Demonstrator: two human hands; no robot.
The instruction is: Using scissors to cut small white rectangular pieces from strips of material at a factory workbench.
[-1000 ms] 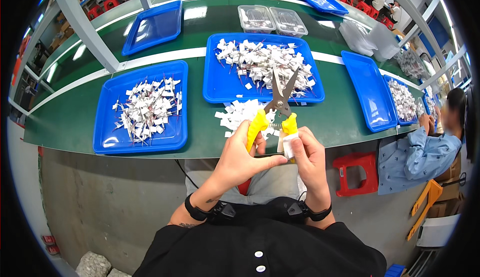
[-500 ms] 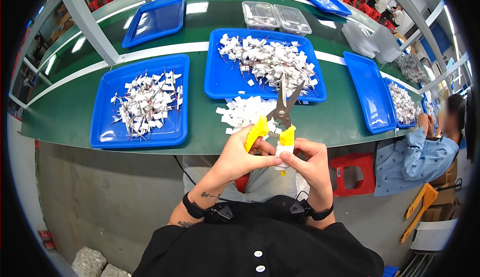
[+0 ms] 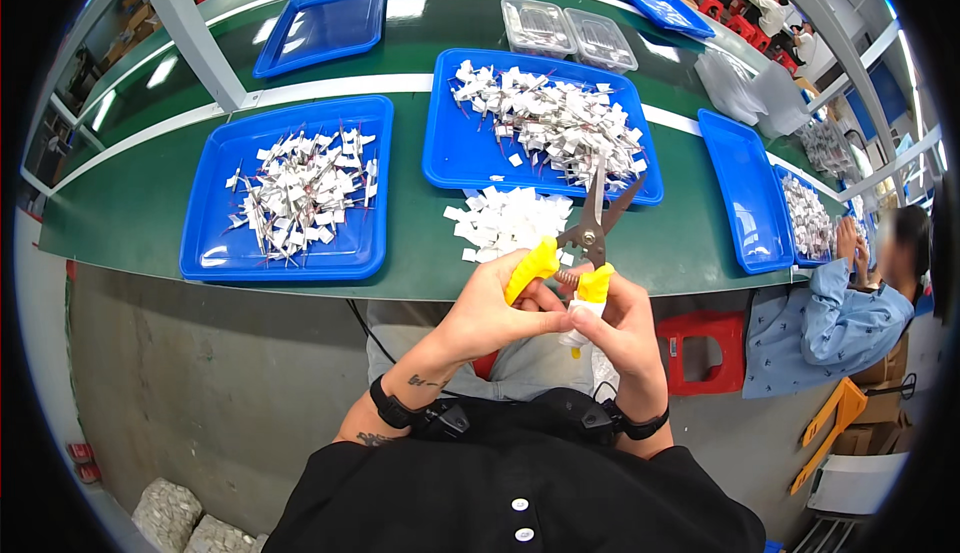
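Note:
A pair of spring-loaded shears (image 3: pixel 592 235) with yellow handles is held between my hands, blades apart and pointing away from me. White wrapping covers part of the right handle. My left hand (image 3: pixel 495 305) is closed at the left handle, its thumb reaching across to the white wrapping. My right hand (image 3: pixel 630 325) grips the wrapped handle, thumb pressed on the white part. Beyond the shears lies a heap of small white pieces (image 3: pixel 510 221) on the green bench. Behind it, a blue tray (image 3: pixel 440 158) holds many white tabs with thin leads.
Another blue tray (image 3: pixel 205 243) of similar parts stands at left. An empty-looking blue tray (image 3: pixel 320 33) and clear plastic boxes (image 3: pixel 540 28) are farther back. A blue tray (image 3: pixel 735 193) sits at right, near a co-worker in a blue garment (image 3: pixel 815 323). A red stool (image 3: pixel 700 353) stands below.
The view has shifted slightly, so the bench items appear a little displaced. Both hands keep hold of the shears, which sit slightly farther right in the picture.

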